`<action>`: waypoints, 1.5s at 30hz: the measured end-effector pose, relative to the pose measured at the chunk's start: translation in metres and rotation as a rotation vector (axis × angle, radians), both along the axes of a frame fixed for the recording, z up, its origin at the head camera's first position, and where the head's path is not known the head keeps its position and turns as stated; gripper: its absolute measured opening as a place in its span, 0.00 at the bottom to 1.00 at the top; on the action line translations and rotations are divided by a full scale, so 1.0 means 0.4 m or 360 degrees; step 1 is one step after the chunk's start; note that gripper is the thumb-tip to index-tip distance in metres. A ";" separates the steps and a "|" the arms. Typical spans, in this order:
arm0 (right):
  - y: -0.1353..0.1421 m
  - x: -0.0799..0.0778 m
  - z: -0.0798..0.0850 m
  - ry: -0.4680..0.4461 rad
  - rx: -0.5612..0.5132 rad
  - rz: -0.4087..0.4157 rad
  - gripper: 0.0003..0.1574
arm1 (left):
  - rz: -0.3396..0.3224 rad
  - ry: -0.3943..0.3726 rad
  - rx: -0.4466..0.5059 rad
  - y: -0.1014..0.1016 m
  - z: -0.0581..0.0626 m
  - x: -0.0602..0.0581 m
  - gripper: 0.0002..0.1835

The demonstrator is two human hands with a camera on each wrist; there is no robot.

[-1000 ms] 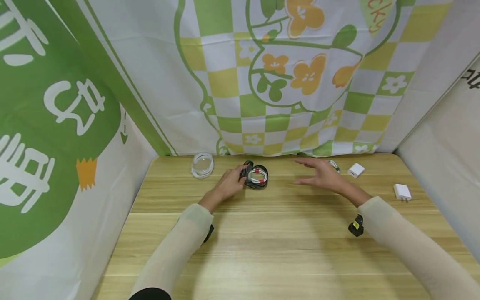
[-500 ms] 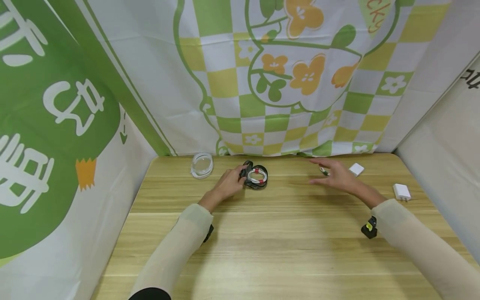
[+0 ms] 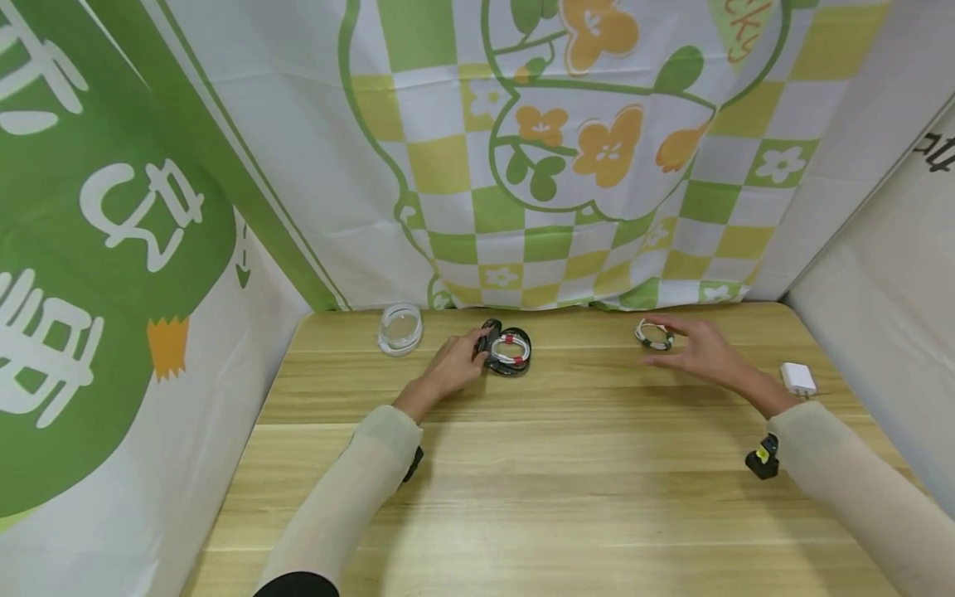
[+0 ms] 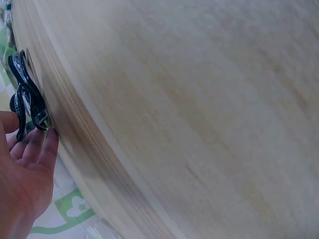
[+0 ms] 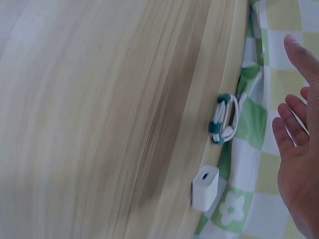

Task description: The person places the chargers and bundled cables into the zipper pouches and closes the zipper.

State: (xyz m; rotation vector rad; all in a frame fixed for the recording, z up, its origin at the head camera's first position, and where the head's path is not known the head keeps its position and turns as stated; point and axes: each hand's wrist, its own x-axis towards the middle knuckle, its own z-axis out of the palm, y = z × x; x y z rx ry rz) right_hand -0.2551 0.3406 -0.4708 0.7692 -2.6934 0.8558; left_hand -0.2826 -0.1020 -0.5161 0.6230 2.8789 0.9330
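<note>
My left hand point(image 3: 453, 366) holds the end of a coiled black cable point(image 3: 516, 372) at the back middle of the table. A white cable coil with red ties point(image 3: 511, 349) lies within the black loop. In the left wrist view, thumb and fingers close on the black cable point(image 4: 30, 94). My right hand point(image 3: 705, 355) has its thumb and fingers spread, with nothing between them. Close by its fingertips is a small white cable coil with green ties point(image 3: 655, 335). The right wrist view shows that coil point(image 5: 224, 119) apart from the hand, beside a white charger plug point(image 5: 205, 188).
A clear-white coiled cable point(image 3: 399, 329) lies at the back left of the wooden table point(image 3: 537, 497). Another white charger plug point(image 3: 798, 378) is at the right, near my right forearm. A checkered cloth point(image 3: 552, 249) hangs along the back edge.
My right hand has moved to the right, past the green-tied cable coil, which now shows fully. It now covers one charger plug in the head view. My left hand has stayed in place.
</note>
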 end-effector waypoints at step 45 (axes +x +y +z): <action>0.311 0.071 -0.015 -0.0131 0.0239 -0.0319 0.50 | 0.0000 0.0012 0.0024 -0.001 -0.006 -0.002 0.28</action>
